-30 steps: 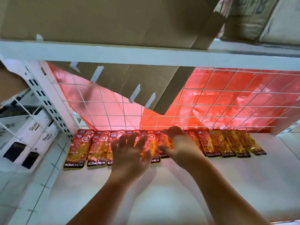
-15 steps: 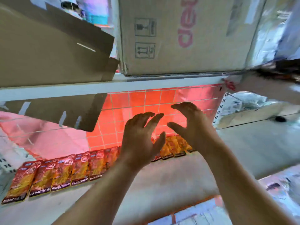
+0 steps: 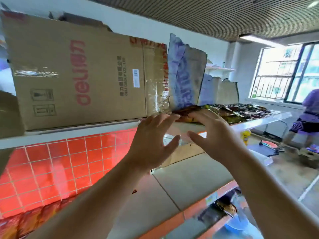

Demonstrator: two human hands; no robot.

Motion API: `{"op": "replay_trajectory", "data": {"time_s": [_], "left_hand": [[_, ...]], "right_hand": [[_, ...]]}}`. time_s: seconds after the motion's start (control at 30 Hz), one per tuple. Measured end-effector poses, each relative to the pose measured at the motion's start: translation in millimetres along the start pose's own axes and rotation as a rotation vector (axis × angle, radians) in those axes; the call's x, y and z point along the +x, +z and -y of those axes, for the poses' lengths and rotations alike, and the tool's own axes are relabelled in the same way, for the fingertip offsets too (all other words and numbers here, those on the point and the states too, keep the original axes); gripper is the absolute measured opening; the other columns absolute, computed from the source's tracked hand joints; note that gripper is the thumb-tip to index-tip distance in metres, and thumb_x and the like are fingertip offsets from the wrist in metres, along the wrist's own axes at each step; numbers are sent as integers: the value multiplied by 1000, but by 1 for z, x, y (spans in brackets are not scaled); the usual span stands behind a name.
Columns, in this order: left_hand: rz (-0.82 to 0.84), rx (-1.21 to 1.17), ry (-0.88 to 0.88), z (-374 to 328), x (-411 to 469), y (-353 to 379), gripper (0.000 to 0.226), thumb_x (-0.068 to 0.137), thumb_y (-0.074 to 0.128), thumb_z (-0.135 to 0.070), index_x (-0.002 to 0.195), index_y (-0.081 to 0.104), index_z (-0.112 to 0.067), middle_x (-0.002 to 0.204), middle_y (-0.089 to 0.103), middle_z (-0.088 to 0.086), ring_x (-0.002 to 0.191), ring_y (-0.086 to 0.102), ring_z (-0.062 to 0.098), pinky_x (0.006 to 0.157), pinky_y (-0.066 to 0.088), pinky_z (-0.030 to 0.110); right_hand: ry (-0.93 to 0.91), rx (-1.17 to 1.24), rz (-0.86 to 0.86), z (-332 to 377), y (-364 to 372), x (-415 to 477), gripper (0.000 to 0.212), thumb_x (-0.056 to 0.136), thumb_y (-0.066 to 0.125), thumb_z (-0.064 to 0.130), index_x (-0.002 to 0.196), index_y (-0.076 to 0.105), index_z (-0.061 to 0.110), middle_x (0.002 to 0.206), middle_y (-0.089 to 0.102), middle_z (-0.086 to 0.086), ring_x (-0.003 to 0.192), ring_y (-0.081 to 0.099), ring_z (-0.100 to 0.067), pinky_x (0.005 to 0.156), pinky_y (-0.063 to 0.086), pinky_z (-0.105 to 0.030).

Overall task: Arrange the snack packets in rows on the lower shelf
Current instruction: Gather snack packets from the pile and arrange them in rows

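Note:
Both hands are raised to the upper shelf [image 3: 259,122]. My left hand [image 3: 151,140] and my right hand [image 3: 212,135] reach with spread fingers to the near end of a pile of dark snack packets [image 3: 233,111] lying on that shelf; the fingertips touch the nearest packet [image 3: 186,113], and no grip shows. The lower shelf [image 3: 172,192] lies below my arms. The row of red packets [image 3: 25,223] laid on it shows blurred at the bottom left corner.
A big brown cardboard box [image 3: 77,75] stands on the upper shelf left of the pile, with a torn blue-printed carton [image 3: 184,76] beside it. A red tiled back panel [image 3: 60,168] closes the lower shelf. A person in purple [image 3: 309,116] crouches at far right near a window.
My view has swung up and right, away from the row on the lower shelf. Both hands have risen from that row to the packet pile on the upper shelf.

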State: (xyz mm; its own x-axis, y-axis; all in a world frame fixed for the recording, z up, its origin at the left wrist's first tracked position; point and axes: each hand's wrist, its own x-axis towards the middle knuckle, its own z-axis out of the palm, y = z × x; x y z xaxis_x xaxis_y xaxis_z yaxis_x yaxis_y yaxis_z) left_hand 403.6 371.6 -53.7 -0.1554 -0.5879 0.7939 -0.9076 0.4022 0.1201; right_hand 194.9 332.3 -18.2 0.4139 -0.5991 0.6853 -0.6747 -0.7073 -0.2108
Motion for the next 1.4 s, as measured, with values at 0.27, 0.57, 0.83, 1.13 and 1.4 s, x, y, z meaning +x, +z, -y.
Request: {"op": "replay_trajectory", "data": {"time_s": [0.27,0.57,0.83,1.13,1.4], "left_hand": [[146,-16,-64,-35,65,41,65,90,42,-59,148,50,-30,135,61,-2,125,53,21,107,42,43],[304,-54,-233,-3,121,115,50,94,61,-45,143,56,-35,139,62,-3,126,58,18,104,44,31],[377,75,-177,38,169,174,51,88,62,-50,138,58,-41,132,62,-9,116,60,15,95,52,35],[644,171,-32,56,202,185,54,91,65,-52,143,56,-40,135,64,-8,119,59,13,90,45,26],[631,188,-67,58,207,187,32,87,55,-40,116,68,-40,108,70,-13,96,63,8,86,56,34]], "right_hand": [[69,-134,-6,-83,-66,-5,56,87,73,33,140,58,23,140,56,1,126,53,-17,101,36,-24],[118,-179,29,-153,-48,35,60,87,72,35,143,55,25,140,57,2,124,55,-18,101,44,-32],[94,-174,82,-203,-10,119,52,86,75,33,136,61,27,130,62,0,115,60,-22,95,47,-33],[87,-160,225,-242,40,191,51,89,72,39,137,58,31,137,58,2,118,58,-19,94,48,-33],[-13,-232,465,-263,71,241,43,93,69,29,135,59,29,130,62,-3,96,62,-20,78,50,-29]]}}
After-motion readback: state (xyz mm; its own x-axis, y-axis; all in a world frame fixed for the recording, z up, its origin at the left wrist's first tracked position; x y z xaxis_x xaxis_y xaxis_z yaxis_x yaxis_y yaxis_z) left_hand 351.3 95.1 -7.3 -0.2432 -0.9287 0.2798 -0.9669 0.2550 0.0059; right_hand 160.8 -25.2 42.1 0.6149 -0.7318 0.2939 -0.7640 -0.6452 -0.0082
